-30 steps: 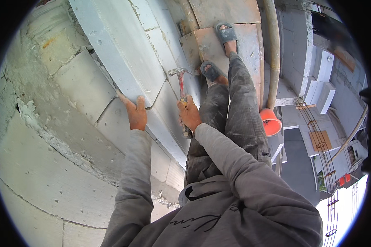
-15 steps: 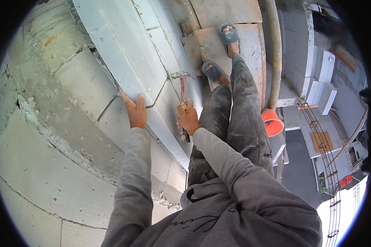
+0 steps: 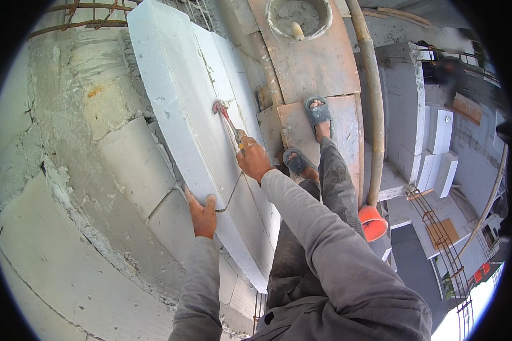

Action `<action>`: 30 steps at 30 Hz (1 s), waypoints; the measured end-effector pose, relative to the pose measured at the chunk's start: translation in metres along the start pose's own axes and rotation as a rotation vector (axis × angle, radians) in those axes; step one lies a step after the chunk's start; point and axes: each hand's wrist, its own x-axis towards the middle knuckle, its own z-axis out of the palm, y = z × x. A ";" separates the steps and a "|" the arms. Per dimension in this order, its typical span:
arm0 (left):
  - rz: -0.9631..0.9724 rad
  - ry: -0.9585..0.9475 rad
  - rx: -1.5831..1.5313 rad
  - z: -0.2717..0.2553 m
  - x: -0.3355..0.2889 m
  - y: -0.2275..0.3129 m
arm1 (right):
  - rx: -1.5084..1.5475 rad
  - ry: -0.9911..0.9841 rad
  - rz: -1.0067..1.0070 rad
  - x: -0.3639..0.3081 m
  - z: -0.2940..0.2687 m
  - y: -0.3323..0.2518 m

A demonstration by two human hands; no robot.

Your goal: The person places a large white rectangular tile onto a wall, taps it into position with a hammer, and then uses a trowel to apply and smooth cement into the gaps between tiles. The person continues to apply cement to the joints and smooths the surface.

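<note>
A long white concrete block [image 3: 179, 108] lies along the top of a block wall, its near end at a joint with another white block [image 3: 242, 233]. My left hand [image 3: 202, 217] grips the near lower corner of the long block, thumb up against its side and fingers at the gap beside it; the fingertips are partly hidden. In my right hand [image 3: 255, 159] is a hammer [image 3: 229, 122] with a red shaft and yellow-black grip. Its metal head is over the long block's upper face; whether it touches cannot be made out.
Right of the wall, my sandaled feet stand on wooden boards [image 3: 318, 136]. A bucket of grey mortar [image 3: 294, 17] sits farther along them. A bamboo pole [image 3: 375, 113] runs beside the boards, with an orange helmet-like container [image 3: 372, 223] near it. Rebar [image 3: 79, 21] shows at far left.
The hammer has swung from beside the wall to over the long block, my right hand moving away from me. My left hand stays at the block's corner. The view has tilted farther ahead.
</note>
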 end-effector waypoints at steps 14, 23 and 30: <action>-0.081 0.042 -0.060 0.000 0.006 0.017 | 0.084 0.077 -0.153 0.164 -0.063 -0.037; 0.336 0.397 0.508 0.032 0.150 0.171 | 0.993 0.069 0.063 0.166 -0.063 -0.088; 0.254 0.378 0.577 0.038 0.168 0.188 | 0.980 -0.040 0.236 0.178 -0.077 -0.103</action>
